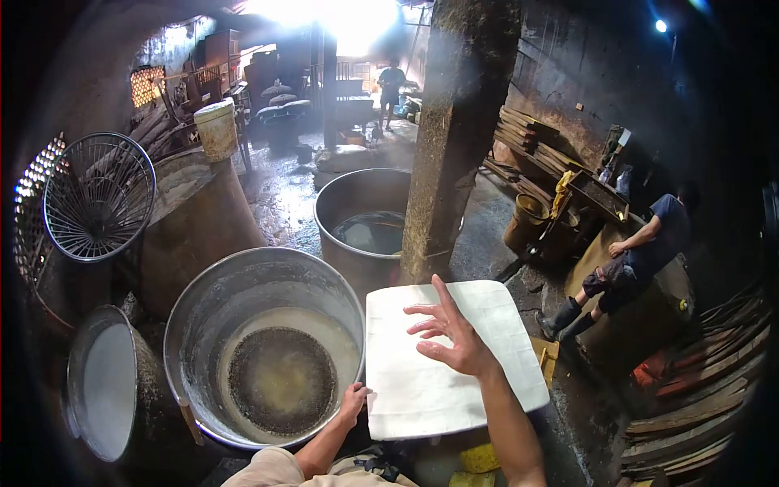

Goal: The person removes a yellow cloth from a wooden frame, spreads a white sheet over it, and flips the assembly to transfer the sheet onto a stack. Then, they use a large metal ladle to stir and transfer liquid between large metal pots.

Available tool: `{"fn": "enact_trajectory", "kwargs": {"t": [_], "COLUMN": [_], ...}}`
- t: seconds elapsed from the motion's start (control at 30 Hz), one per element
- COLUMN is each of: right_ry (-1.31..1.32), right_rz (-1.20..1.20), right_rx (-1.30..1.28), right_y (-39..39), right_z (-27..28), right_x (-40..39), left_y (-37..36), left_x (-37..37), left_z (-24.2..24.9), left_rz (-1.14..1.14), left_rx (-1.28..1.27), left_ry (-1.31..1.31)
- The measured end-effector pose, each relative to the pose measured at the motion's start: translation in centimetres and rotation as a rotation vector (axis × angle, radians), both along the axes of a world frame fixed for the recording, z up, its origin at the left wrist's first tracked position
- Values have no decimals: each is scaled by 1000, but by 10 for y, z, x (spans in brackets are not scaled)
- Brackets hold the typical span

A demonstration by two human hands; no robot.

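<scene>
My left hand [353,403] grips the near right rim of a large metal pot [191,357], its fingers curled at the edge close to a white slab. Cloudy liquid fills the pot's bottom, with a dark, grainy round patch in the middle. Over the white slab [479,398], which looks like tofu marked with faint grid lines, my right hand [450,333] hovers with fingers spread and nothing in them. Whatever supports the slab is mostly hidden; a yellow piece [479,458] shows below it.
Behind the slab rises a thick pillar [446,146], beside a second vat [361,191] of liquid. On the left are a pot of white liquid [109,390] and a wire basket [99,195]. One person [641,260] sits at right near stacked wood [690,430]; another [390,89] stands far back.
</scene>
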State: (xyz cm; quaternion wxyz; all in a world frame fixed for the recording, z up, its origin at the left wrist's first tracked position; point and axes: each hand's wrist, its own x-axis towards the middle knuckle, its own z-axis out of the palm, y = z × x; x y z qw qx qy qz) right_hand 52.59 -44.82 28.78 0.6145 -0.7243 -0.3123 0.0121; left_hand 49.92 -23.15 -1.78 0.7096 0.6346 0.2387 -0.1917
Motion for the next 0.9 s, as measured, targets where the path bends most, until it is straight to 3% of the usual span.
{"fn": "enact_trajectory", "kwargs": {"t": [0.07, 0.13, 0.2, 0.23, 0.27, 0.53, 0.73, 0.9], "right_ry": [9, 31, 63, 74, 82, 58, 168, 212], "right_rz": [-7, -16, 4, -11, -14, -64, -87, -261], "right_rx": [24, 49, 121, 112, 118, 59, 2, 42], "right_y": [1, 3, 6, 8, 10, 30, 57, 80], "right_z": [-2, -5, -8, -7, -6, 7, 9, -13], "right_x": [-25, -53, -81, -95, -108, -177, -209, -239], "left_y": [0, 0, 2, 4, 4, 15, 35, 65], "left_x": [-24, -39, -65, -70, -79, -127, -135, -154], "left_z": [12, -9, 23, -10, -11, 29, 9, 32], "left_rz": [-9, -43, -166, -162, -211, -372, -435, -579], "left_rx": [-150, -44, 47, 34, 68, 27, 93, 40], "left_ry": [-35, -93, -44, -91, -86, -130, -196, -135]}}
